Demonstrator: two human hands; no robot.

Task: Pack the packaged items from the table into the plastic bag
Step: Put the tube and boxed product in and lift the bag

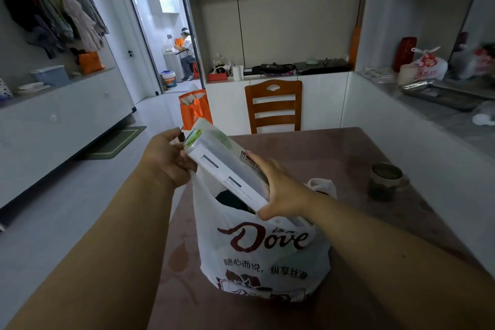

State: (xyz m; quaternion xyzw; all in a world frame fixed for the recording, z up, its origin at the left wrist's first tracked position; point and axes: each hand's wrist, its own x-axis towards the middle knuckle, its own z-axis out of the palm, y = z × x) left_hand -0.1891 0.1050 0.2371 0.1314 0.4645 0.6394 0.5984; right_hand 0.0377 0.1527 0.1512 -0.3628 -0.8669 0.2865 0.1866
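A white plastic bag (257, 252) with brown Dove print stands open on the brown table (361, 158). A long white and green packaged item (222, 166) is tilted over the bag's mouth, its lower end going into the opening. My right hand (284, 187) grips that lower end, thumb underneath. My left hand (168, 158) holds the package's upper end together with the bag's left handle. Something dark lies inside the bag, mostly hidden.
A dark mug (385, 182) sits on the table at the right. A wooden chair (273, 107) stands at the far side, an orange bag (194, 110) on the floor beside it. A person sits in the far doorway (183, 53). A counter (442, 96) with a tray runs along the right.
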